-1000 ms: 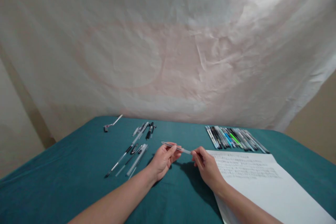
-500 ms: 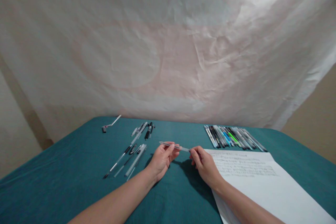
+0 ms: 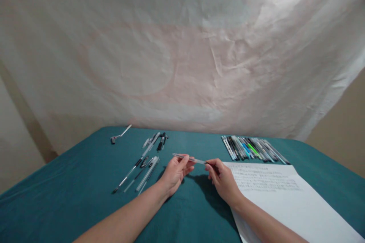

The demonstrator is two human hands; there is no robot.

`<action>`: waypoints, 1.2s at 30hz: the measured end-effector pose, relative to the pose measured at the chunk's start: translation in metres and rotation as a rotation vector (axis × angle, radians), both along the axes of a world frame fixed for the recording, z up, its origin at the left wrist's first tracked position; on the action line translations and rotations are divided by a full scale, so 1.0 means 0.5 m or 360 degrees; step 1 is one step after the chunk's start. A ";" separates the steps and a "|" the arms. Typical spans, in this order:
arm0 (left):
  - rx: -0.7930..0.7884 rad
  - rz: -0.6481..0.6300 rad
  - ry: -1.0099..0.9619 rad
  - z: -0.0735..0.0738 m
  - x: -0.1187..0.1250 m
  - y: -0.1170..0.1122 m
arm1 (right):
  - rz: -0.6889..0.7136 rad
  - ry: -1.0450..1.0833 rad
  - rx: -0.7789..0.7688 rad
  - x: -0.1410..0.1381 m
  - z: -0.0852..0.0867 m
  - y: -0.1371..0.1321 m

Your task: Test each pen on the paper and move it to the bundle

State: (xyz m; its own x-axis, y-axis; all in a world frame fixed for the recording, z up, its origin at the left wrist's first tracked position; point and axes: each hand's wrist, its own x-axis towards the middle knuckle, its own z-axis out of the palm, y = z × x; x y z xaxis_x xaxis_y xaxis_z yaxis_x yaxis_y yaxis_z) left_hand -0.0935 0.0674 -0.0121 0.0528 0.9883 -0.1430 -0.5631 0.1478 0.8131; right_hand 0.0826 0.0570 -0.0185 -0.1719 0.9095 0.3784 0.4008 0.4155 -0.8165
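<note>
A slim, clear-barrelled pen [image 3: 199, 161] is held nearly level above the table, its left end slightly higher. My left hand [image 3: 176, 172] is closed around its left part, with the thumb on top. My right hand [image 3: 221, 177] pinches the dark right end between thumb and fingers; those fingertips hide the end itself. To the left of my left hand lie several loose pen parts: clear barrels [image 3: 147, 174], a long pen with a dark tip [image 3: 127, 175] and small dark caps [image 3: 145, 161].
Lined-up pens and markers [image 3: 252, 149] lie at the back right. A sheet of paper [image 3: 288, 212] with handwriting sits partly under my right forearm. Black pens [image 3: 161, 141] lie at the back, left of centre. Farther left is a white-handled tool [image 3: 121, 134] on the green tablecloth [image 3: 71, 197].
My right hand and the pen's right end have shifted very slightly left, and the fingers have turned a little. The things on the table have not moved.
</note>
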 end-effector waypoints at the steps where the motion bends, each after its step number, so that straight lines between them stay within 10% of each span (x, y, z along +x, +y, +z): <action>1: 0.0001 -0.0004 0.0002 0.000 0.000 0.000 | -0.0008 -0.0010 0.0014 0.000 0.002 -0.001; 36: -0.0051 -0.0026 -0.0085 0.012 0.004 -0.005 | 0.0027 -0.0009 -0.0044 -0.004 0.013 -0.003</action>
State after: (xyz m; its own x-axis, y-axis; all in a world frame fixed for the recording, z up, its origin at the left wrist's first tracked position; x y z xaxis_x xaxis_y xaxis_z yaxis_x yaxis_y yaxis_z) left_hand -0.0917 0.0648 -0.0060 0.0770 0.9822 -0.1710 -0.6026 0.1825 0.7769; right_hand 0.0807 0.0555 -0.0120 -0.1897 0.9164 0.3524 0.3985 0.3999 -0.8254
